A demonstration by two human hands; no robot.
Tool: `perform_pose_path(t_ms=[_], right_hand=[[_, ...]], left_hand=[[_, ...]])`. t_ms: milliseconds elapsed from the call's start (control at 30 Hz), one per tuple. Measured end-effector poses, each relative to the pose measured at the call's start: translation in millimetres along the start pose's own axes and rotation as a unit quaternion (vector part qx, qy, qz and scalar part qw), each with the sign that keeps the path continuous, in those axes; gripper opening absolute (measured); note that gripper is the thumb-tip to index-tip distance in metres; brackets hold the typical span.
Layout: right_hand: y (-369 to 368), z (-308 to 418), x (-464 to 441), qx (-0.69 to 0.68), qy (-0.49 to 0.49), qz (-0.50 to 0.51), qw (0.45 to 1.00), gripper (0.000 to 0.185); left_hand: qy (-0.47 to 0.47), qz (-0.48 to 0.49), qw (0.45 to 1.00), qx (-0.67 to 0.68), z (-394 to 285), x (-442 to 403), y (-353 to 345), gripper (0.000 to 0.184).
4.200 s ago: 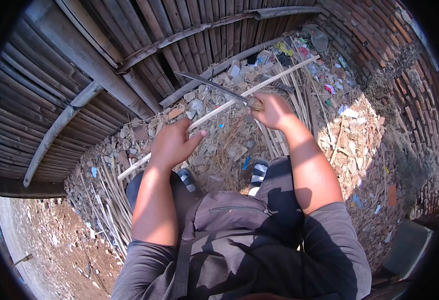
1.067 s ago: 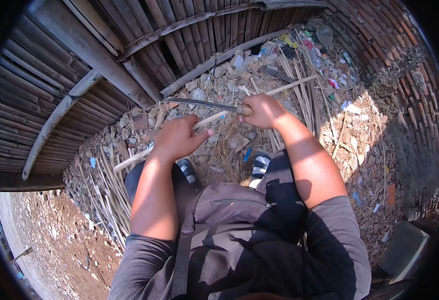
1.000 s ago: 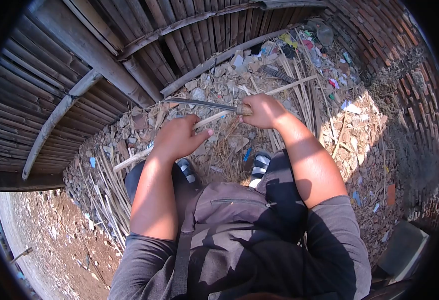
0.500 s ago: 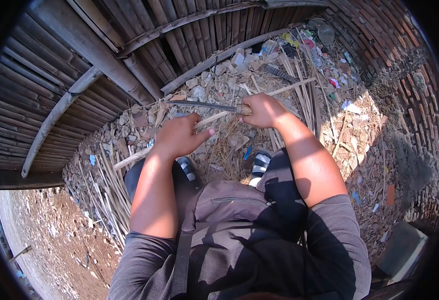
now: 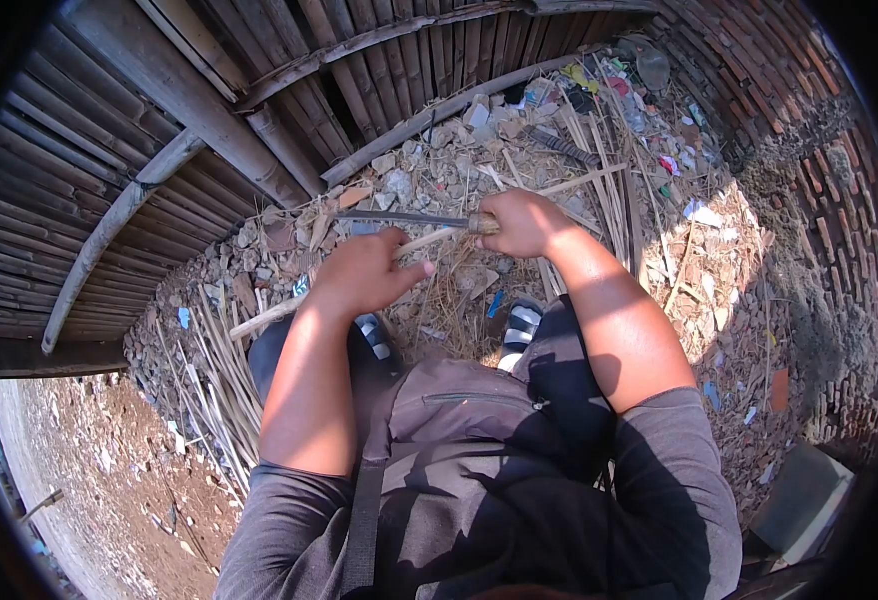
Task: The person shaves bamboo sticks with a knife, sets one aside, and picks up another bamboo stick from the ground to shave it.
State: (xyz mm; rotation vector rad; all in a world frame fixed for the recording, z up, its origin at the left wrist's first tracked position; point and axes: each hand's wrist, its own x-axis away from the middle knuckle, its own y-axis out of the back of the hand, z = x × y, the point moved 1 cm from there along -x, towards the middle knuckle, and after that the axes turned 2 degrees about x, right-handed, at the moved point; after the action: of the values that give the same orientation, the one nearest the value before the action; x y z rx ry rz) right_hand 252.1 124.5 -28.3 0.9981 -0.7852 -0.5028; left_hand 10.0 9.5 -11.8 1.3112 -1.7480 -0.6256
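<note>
Fingers (image 5: 493, 207) grip a knife (image 5: 411, 217) above rubble (image 5: 456, 167) between walls (image 5: 759, 70).

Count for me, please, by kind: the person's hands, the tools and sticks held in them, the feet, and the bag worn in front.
2 hands: left hand and right hand
1 knife, in the right hand
1 stick, in the left hand
2 feet: left foot and right foot
1 bag
Total: 7

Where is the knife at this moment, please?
In the head view, the knife is above centre, held in the right hand, pointing towards the picture's left side.
</note>
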Motion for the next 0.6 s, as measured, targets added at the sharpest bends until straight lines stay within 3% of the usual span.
perform_pose_path(t_ms=[600], right_hand=[[-4.9,-2.5,-3.6,0.014,0.007,0.008,1.000,0.046]], left_hand=[[-0.014,0.026,1.000,-0.005,-6.3,1.1,-0.9,0.068]])
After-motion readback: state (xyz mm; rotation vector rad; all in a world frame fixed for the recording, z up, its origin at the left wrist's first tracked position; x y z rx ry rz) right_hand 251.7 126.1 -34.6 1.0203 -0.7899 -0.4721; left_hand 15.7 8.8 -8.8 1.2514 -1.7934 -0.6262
